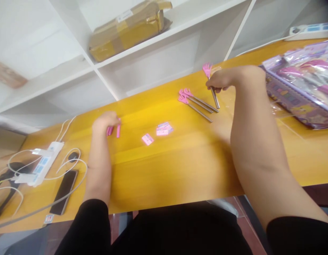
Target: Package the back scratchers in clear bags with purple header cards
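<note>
Table (164, 177): tubes (118, 131) left, cards (164, 129) middle, scratchers (201, 103) right (box (126, 30) behind, on shelf (180, 29)).

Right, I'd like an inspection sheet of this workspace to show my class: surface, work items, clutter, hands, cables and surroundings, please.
Surface: yellow-brown table, glossy.
Work items: three pink-headed rods lying close together; short pink pieces toward the left; a lone printed card beside a card pile.
Clutter: phone at the left; purple bin of bagged items at the right.
Hands: left hand at the pink pieces, grip unclear; right hand holds a fourth rod.
Cables: several around the left power strip, a grey cable crossing the phone; another power strip at the right rear.
Surroundings: white shelving behind, bearing a taped cardboard box.
</note>
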A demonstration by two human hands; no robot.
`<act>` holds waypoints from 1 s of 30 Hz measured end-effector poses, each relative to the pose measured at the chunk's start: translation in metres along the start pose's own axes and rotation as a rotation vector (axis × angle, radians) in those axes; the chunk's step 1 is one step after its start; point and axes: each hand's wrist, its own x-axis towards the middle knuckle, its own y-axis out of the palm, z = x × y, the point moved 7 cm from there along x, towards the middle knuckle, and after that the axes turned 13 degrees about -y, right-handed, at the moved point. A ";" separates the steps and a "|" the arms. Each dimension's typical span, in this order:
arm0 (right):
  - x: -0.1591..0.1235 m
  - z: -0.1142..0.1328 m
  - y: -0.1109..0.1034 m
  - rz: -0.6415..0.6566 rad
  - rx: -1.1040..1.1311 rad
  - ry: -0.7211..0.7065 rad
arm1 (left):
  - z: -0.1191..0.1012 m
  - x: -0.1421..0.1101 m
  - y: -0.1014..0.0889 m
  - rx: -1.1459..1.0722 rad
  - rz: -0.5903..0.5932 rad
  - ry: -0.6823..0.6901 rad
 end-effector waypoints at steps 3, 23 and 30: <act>-0.024 0.023 -0.023 -0.079 0.028 -0.060 | -0.010 -0.025 -0.015 -0.036 -0.090 0.038; -0.153 0.154 -0.069 -0.635 0.851 -0.943 | -0.077 -0.175 -0.048 -0.752 -0.516 0.747; -0.159 0.169 -0.062 -0.585 0.857 -1.032 | -0.075 -0.173 -0.041 -0.931 -0.489 0.765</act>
